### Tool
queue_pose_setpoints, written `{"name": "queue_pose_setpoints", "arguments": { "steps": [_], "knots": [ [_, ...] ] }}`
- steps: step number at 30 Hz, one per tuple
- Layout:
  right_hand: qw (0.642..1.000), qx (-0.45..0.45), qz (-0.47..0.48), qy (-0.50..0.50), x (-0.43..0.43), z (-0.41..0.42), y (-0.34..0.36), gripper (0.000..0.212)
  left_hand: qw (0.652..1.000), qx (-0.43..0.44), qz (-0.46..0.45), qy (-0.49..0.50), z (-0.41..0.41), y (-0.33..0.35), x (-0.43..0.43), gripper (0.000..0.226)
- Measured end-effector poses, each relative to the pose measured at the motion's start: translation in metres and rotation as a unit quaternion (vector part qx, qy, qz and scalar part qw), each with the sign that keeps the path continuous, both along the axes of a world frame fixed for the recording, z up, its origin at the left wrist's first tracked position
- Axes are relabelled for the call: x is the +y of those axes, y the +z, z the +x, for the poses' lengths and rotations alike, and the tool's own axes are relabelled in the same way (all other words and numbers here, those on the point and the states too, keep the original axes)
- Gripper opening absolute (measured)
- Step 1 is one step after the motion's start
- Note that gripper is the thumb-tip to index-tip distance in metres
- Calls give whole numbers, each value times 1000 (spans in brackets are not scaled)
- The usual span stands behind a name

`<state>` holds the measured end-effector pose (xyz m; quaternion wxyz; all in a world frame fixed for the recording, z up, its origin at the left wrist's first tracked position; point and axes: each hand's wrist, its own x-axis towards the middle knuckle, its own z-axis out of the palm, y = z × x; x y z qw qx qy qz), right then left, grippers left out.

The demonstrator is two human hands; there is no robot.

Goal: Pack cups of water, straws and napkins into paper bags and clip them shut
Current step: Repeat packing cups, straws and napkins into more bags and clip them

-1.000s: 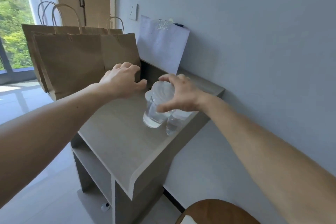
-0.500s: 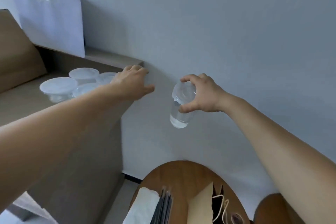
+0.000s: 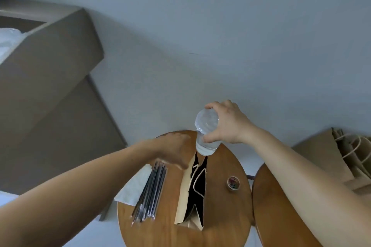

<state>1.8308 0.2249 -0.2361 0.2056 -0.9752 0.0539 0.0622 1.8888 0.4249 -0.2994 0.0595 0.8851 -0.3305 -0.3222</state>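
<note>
1. Cup [image 3: 206, 136]: one, clear and lidded, with a little water at its bottom. It hangs in the air over the table's far edge, just above the far end of the bag's mouth.
2. Right hand [image 3: 228, 124]: grips the cup from the right just under the lid, thumb on the near side and fingers curled round the far side.
3. Left hand [image 3: 174, 147]: blurred, over the far left part of the table beside the bag's mouth. I cannot tell whether it is spread or pinching the paper.
4. Bag [image 3: 184, 196]: one, brown paper, standing in the middle of the round table [image 3: 220, 216], mouth open, cord handles hanging inside.
5. Straws [image 3: 151, 190]: one dark bundle by the left edge, too tightly packed to count, lying partly on the napkins.
6. Napkins [image 3: 134, 186]: one white stack at the left edge, jutting past it.
7. Tub [image 3: 233, 183]: one, small and round, near the right edge, with coloured clips inside.
8. Spare bags [image 3: 325, 156]: flat against the wall at right, number unclear.
9. Second wooden top [image 3: 271, 216]: one, just beside the table's right edge.
</note>
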Motion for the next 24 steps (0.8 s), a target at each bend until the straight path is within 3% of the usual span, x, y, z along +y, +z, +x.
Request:
{"name": "queue_pose_setpoints", "arguments": {
  "steps": [7, 11, 13, 15, 16, 24],
  "knots": [
    [999, -6, 38, -9, -10, -8, -40, 98, 986, 147, 82, 11, -41, -71, -8, 114],
    [999, -8, 44, -17, -2, -13, -50, 98, 978, 183, 68, 72, -52, -93, 0, 111],
    [999, -4, 40, -23, 2, -16, -54, 97, 978, 167, 47, 115, -58, -101, -1, 91],
    [999, -2, 36, -31, 5, -20, -57, 97, 981, 135, 11, 140, -60, -108, -1, 52],
    [999, -4, 36, -37, 7, -22, -58, 96, 980, 129, -4, 152, -61, -111, 0, 43],
    [995, -52, 15, -88, 35, -36, -67, 94, 914, 258, -50, 308, -65, -121, 12, 29]
  ]
}}
